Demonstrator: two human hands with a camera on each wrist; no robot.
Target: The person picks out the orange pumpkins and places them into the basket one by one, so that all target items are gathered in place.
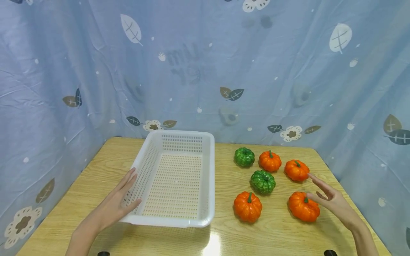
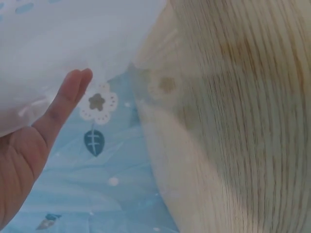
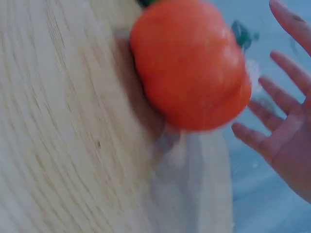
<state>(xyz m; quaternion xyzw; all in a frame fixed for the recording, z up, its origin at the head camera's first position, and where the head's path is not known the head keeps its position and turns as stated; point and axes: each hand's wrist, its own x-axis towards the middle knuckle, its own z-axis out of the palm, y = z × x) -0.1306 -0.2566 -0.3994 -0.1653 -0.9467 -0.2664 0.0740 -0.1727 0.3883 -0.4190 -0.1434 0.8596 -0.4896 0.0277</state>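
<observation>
My left hand (image 1: pixel 116 202) is at the left side of a white plastic basket (image 1: pixel 209 177), fingers extended and thumb apart. In the left wrist view the straight fingers (image 2: pixel 60 109) lie close to the basket's pale wall (image 2: pixel 63 53); whether they touch it I cannot tell. On the right, my right hand (image 1: pixel 339 204) hovers by the front-right orange pumpkin (image 1: pixel 302 209), its thumb over the stem area. The right wrist view shows this hand (image 3: pixel 286 131) with spread fingers beside an orange pumpkin (image 3: pixel 189 68), gripping nothing.
Two green pumpkins (image 1: pixel 262 182) and several orange ones, among them a front one (image 1: pixel 247 208) and a back-right one (image 1: pixel 296 170), sit right of the basket on the wooden table (image 1: pixel 272 234). A blue patterned curtain (image 1: pixel 198 71) hangs around the table's back and sides.
</observation>
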